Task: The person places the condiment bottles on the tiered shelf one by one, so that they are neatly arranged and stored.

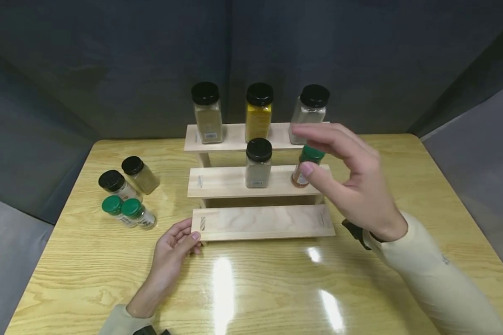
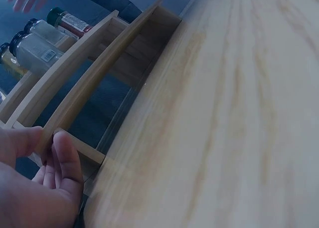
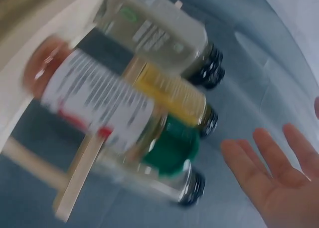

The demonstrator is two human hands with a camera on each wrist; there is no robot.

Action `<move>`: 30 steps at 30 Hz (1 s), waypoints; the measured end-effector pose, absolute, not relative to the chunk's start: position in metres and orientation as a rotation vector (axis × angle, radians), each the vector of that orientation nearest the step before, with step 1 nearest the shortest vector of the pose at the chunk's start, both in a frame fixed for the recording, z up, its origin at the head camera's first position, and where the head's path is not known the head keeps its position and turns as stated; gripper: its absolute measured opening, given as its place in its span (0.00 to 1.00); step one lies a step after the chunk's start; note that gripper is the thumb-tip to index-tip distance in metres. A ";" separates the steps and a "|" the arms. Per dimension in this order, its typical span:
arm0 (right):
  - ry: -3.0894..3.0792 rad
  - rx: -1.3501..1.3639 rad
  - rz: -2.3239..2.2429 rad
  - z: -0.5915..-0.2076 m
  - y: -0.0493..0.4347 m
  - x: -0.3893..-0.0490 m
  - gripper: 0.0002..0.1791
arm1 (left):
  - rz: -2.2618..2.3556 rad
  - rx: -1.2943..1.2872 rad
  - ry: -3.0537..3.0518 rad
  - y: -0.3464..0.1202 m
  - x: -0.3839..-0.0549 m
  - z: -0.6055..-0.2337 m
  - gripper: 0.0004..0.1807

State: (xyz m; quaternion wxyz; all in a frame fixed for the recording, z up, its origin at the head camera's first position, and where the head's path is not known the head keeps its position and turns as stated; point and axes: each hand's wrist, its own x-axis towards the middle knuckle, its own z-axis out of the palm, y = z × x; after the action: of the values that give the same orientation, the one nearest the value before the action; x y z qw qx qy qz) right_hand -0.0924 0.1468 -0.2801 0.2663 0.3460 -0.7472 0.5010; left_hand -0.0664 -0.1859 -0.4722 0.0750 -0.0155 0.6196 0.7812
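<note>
your left hand [image 1: 174, 249] pinched front left end of pale wooden three-tier rack [image 1: 264, 223]; your right hand [image 1: 354, 174], fingers spread, hung apart from green-capped, white-labelled cylindrical jar [image 3: 97, 98] at right of middle tier [image 1: 223, 182].

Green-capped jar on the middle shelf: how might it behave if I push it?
The jar looks taller than wide, so a push near its green cap could tip it. It appears round, so it would probably roll once down. Its shiny base may be slippery.
</note>
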 end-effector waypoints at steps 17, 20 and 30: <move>-2.177 0.259 1.838 -0.350 0.240 -0.062 0.25 | 2.358 -0.035 1.868 -0.190 -0.064 -0.471 0.24; -2.230 0.178 1.907 -0.370 0.248 -0.059 0.26 | 2.359 -0.032 1.865 -0.190 -0.064 -0.471 0.24; -2.330 -0.117 2.205 -0.413 0.256 -0.053 0.27 | 2.346 -0.050 1.848 -0.186 -0.067 -0.471 0.24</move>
State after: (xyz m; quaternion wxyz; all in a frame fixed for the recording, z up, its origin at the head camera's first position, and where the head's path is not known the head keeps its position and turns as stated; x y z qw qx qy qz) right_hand -0.0528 0.2562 -0.4131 -0.0341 -0.0364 -0.7253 0.6866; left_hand -0.0674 -0.1856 -0.4714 0.0775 -0.0167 0.6169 0.7831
